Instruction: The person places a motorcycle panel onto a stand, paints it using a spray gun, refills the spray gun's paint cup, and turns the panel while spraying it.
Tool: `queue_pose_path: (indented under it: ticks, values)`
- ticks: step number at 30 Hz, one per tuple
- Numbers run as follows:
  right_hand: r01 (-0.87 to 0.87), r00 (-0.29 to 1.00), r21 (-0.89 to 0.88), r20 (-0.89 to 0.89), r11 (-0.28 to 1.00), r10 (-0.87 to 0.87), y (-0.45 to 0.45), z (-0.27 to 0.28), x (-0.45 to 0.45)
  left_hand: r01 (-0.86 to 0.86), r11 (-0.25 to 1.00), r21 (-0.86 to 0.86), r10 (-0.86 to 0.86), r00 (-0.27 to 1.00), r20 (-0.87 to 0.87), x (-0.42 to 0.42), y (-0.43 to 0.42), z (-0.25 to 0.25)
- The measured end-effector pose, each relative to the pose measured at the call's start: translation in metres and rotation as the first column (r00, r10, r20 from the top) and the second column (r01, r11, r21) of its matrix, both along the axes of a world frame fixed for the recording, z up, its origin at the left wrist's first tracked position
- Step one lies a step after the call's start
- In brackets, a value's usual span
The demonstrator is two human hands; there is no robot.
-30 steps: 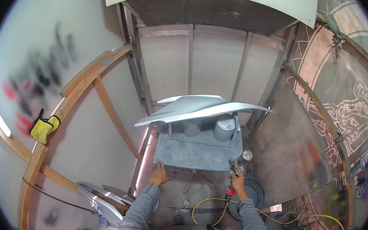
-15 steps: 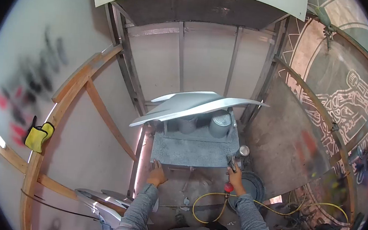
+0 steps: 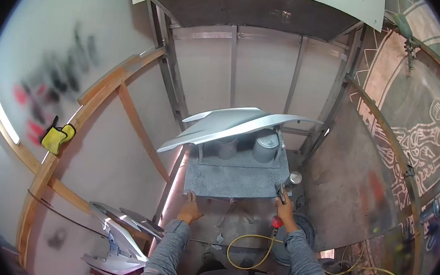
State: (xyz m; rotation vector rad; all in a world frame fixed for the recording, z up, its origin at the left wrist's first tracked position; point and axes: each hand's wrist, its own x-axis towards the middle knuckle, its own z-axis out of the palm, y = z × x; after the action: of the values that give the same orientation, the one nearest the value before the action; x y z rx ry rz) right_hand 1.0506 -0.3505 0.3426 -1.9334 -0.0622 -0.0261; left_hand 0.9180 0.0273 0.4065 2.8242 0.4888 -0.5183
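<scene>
Head cam: R grip (image 3: 286, 210) wrapped gun (image 3: 280, 191); panel (image 3: 228, 130) lay fwd-L of it, long axis L–R; L grip (image 3: 189, 208), unclenched, sat at worktop (image 3: 231, 183) edge.

Head-worn view, facing forward, angled downward

There it went: the right tip of the panel (image 3: 231, 126) climbed in view above the bench (image 3: 237, 183) and drew in, while its left tip poked farther past the bench's left side! More of the stacked parts (image 3: 115, 263) slid into sight, left of the bench.
</scene>
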Motion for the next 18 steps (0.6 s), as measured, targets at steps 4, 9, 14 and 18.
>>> queue_pose_path:
  ticks: [4, 9, 14, 18]
  values:
    - [-0.045, 0.998, 0.035, -0.046, 0.998, 0.046, -0.016, -0.002, 0.017, -0.033, 0.999, -0.014, 0.033, 0.999, -0.017, -0.008, -0.016, -0.012]
    - [-0.110, 0.989, 0.071, -0.092, 0.991, 0.116, -0.027, 0.016, 0.031, -0.105, 0.992, -0.069, 0.109, 0.992, 0.065, -0.016, -0.032, -0.023]
    - [-0.154, 0.979, 0.156, -0.112, 0.976, 0.173, -0.031, 0.014, 0.040, -0.067, 0.997, -0.024, 0.068, 0.994, 0.080, -0.018, -0.036, -0.016]
    - [-0.181, 0.978, 0.193, -0.069, 0.964, 0.198, -0.034, 0.005, 0.048, -0.072, 0.997, 0.036, 0.066, 0.989, 0.135, -0.020, -0.039, -0.034]
